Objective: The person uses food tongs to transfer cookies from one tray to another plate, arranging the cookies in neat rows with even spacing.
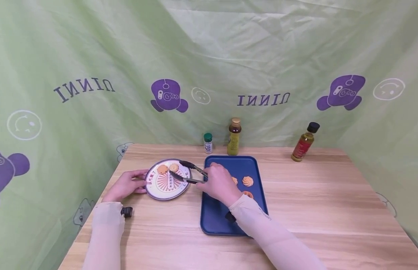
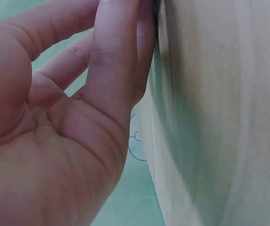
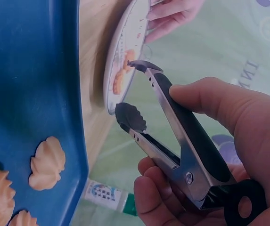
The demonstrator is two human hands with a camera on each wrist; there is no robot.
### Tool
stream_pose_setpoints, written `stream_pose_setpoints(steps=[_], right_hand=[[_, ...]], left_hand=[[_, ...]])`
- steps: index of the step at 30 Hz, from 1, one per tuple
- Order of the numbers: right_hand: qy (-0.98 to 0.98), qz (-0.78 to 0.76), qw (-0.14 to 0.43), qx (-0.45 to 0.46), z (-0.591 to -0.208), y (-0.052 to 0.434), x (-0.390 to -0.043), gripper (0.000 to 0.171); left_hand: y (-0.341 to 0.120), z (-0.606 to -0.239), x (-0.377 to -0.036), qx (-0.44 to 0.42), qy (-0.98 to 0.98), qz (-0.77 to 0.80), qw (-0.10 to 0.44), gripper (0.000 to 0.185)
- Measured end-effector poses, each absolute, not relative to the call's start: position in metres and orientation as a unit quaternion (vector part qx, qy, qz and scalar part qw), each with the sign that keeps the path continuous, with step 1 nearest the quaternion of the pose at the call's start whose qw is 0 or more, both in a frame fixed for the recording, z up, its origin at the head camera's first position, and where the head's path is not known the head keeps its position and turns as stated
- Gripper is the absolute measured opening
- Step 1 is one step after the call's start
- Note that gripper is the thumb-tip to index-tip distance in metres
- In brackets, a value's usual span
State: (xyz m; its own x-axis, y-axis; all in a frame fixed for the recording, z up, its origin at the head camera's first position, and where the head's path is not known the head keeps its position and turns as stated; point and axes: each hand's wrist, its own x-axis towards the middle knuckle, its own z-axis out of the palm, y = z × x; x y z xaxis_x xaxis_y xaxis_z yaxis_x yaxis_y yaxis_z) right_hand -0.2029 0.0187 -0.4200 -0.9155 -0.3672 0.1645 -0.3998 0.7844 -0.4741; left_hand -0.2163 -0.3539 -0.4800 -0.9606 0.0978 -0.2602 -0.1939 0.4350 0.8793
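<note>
My left hand [image 1: 129,183] pinches the left rim of a round white plate [image 1: 165,193] with a blue edge and red printed rays. On the plate lie two cookies, a smooth brownish one [image 1: 162,169] and a ridged ring-like one [image 1: 174,167]. My right hand [image 1: 222,182] grips metal tongs [image 3: 186,136] with black tips and black handle pads. The tongs' tips stand apart over the plate, right by the cookies, with nothing between them. Under the right hand is a dark blue tray [image 1: 212,221] bearing several cookies, including a swirled one [image 1: 247,181].
At the back of the wooden table [image 1: 313,210] stand a small green-capped shaker [image 1: 208,143], a yellow-green bottle [image 1: 234,140] and a black-capped bottle with a red label [image 1: 303,144]. A green printed curtain [image 1: 209,56] hangs behind and at both sides.
</note>
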Motion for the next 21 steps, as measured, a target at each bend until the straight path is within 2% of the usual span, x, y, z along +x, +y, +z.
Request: stream_pose_setpoints(steps=[15,21], right_hand=[[-0.946,0.268,0.048,0.178,-0.418,0.07,-0.166,0.05],[-0.953,0.234,0.073,0.179,-0.42,0.097,-0.151,0.047]], left_hand=[[-0.36,-0.482,-0.217,-0.03,0.842,0.522,0.137,0.063],[-0.357,-0.48,-0.217,-0.023,0.84,0.524,0.137,0.064]])
